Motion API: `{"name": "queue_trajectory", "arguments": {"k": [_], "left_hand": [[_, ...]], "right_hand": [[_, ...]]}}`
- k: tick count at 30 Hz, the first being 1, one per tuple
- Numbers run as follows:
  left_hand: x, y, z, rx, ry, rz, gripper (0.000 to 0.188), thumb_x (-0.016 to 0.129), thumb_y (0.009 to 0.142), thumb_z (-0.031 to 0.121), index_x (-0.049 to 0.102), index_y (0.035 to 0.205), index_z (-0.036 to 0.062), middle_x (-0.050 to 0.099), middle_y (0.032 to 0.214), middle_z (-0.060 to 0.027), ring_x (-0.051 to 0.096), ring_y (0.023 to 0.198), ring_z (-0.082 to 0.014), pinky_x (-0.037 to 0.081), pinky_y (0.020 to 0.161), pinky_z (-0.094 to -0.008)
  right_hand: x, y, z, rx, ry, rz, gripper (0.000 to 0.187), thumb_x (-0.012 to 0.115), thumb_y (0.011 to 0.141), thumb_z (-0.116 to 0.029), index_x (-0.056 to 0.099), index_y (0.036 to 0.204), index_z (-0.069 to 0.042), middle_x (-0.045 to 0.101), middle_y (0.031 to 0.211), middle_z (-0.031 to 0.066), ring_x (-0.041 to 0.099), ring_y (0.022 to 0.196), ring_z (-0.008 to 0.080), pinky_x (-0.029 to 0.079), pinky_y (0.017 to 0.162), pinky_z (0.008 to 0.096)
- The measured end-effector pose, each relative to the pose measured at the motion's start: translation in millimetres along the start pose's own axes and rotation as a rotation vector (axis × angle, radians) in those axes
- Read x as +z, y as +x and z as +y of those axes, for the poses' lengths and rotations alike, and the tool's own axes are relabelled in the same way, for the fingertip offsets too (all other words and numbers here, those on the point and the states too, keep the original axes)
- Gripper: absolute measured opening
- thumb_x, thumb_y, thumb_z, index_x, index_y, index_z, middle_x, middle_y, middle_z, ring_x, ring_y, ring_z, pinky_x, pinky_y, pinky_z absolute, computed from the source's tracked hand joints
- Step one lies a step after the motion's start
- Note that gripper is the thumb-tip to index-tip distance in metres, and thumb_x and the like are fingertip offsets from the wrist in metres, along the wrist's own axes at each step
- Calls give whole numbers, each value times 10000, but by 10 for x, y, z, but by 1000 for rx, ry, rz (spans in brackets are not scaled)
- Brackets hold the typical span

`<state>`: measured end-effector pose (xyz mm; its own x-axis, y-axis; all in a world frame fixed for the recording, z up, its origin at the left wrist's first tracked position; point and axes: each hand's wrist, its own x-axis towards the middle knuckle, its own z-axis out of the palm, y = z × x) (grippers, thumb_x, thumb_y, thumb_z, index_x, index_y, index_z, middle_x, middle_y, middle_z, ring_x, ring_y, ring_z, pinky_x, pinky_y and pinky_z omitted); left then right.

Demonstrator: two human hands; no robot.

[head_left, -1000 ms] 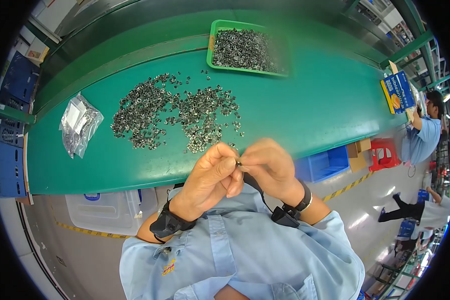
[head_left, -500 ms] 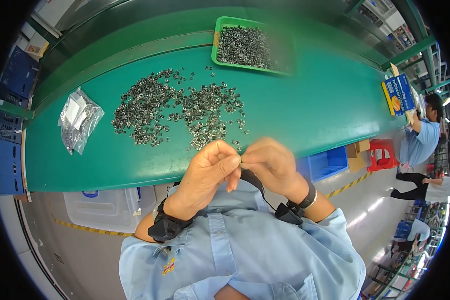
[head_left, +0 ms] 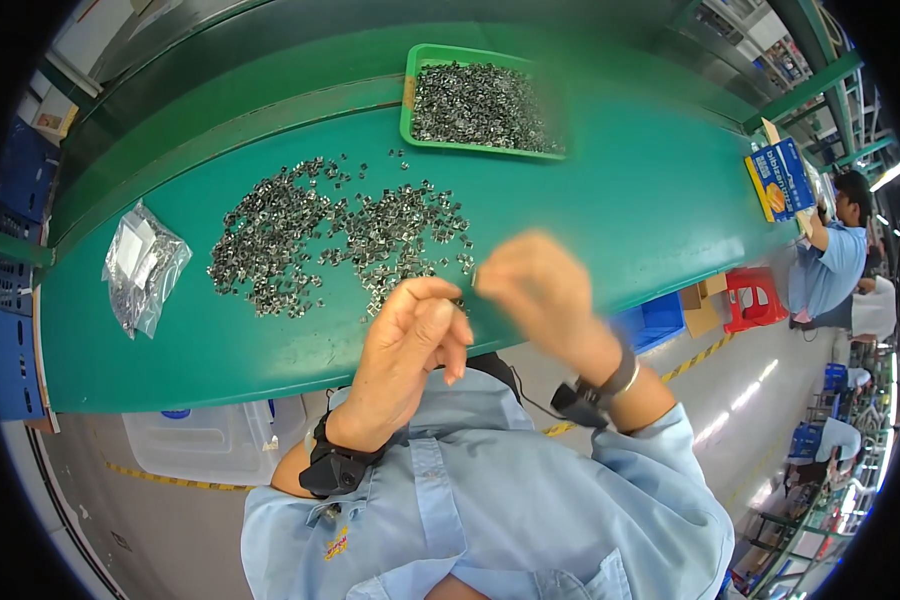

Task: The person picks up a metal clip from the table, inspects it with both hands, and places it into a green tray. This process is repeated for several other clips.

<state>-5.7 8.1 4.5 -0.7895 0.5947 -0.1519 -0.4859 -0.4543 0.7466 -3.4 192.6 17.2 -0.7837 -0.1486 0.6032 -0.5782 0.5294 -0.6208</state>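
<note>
My right hand point(head_left: 542, 300) is raised over the green table, smeared by motion. Its thumb and forefinger are pinched on a small dark metal piece point(head_left: 476, 278). Lower and to its left, my left hand point(head_left: 402, 350) has thumb and forefinger together and the other fingers curled; what it holds, if anything, is too small to tell. Just beyond my hands lie two adjoining heaps of small shiny metal pieces, a left heap point(head_left: 270, 235) and a right heap point(head_left: 402, 235). A green tray point(head_left: 407, 120) full of similar pieces stands farther back.
A clear plastic bag point(head_left: 142, 270) lies on the table's left. A blue and yellow box point(head_left: 782, 180) stands at the right end, near a co-worker point(head_left: 830, 255). Below the edge are a blue bin point(head_left: 655, 322), a red stool point(head_left: 755, 300) and a clear lidded box point(head_left: 200, 445).
My hands were together at the fingertips and have come apart. My right hand has moved up and slightly right; the left has stayed nearly in place. The view has shifted slightly.
</note>
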Motion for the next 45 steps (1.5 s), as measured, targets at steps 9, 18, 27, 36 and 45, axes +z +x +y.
{"name": "queue_trajectory", "arguments": {"k": [9,18,27,36,45], "left_hand": [[-155,5,46,-15,-61,-1,163,462,953,143,477,1084,48,552,779,-74,521,551,-127,441,485,-264],[-225,43,55,-66,-139,-37,153,463,955,117,474,1086,38,571,783,-76,541,592,-124,441,506,-252],[-150,32,52,-45,-42,-4,163,475,954,148,484,1072,35,570,780,-76,540,583,-126,441,501,-252],[-113,1,-1,-90,-19,-30,181,473,961,188,496,1043,28,589,765,-76,545,561,-118,433,479,-236],[-136,-90,-33,-41,-77,15,169,481,959,191,506,989,26,604,757,-78,549,554,-117,429,468,-240]], "right_hand": [[-255,761,886,321,-176,55,86,657,791,-82,614,859,-50,609,886,59,600,816,200,477,716,305],[-140,316,558,-17,-211,-495,129,663,765,-95,622,885,-68,578,857,55,561,830,259,465,727,349],[-165,284,331,186,65,-401,108,669,770,-56,641,874,-56,593,830,52,577,797,220,468,697,320],[-23,46,-64,244,293,-292,156,683,752,0,655,898,-46,611,857,60,580,782,200,471,673,309],[200,-110,-195,81,60,-96,199,698,727,0,643,912,-49,614,854,72,591,758,222,482,631,309]]}}
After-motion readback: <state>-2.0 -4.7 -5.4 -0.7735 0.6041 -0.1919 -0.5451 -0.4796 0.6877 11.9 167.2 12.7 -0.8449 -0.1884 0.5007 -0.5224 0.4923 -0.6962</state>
